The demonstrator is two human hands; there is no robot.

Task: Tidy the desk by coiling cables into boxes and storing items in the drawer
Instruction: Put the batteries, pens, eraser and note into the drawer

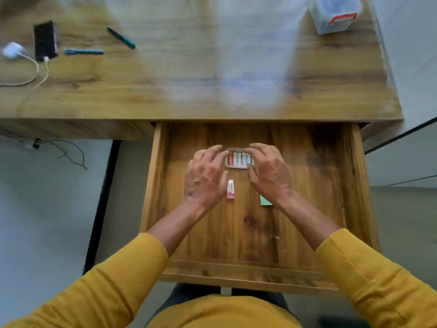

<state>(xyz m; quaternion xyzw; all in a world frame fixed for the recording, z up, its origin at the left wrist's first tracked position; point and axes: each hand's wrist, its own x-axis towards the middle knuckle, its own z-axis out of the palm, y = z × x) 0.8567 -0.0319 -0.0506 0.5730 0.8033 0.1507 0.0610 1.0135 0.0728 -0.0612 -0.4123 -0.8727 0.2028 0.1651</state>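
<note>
With the wooden pull-out drawer (307,209) wide open under the wooden desk (189,91), you've got both hands down inside it. Your right hand (269,172) curls its fingers and thumb around the right end of the small pale tray of batteries (238,159), pinching it against the drawer floor. Your left hand (205,176) hovers just beside the tray's left end, fingers relaxed and spread, gripping nothing; whether a fingertip touches the tray, I can't tell. The batteries lie side by side, white with one red, their printing too small to read. Just below the tray, between your hands, lies a small white eraser with a coloured wrapper (231,189), its lettering blurred. A green sticky-note pad (264,201) peeks out from under your right wrist. Up on the desk, far left: a white charger with its cable (13,50), a black rectangular power bank (45,40), a blue pen (84,51) and a green marker (120,37). Far right sits a clear plastic box with a red handle (334,14).
</note>
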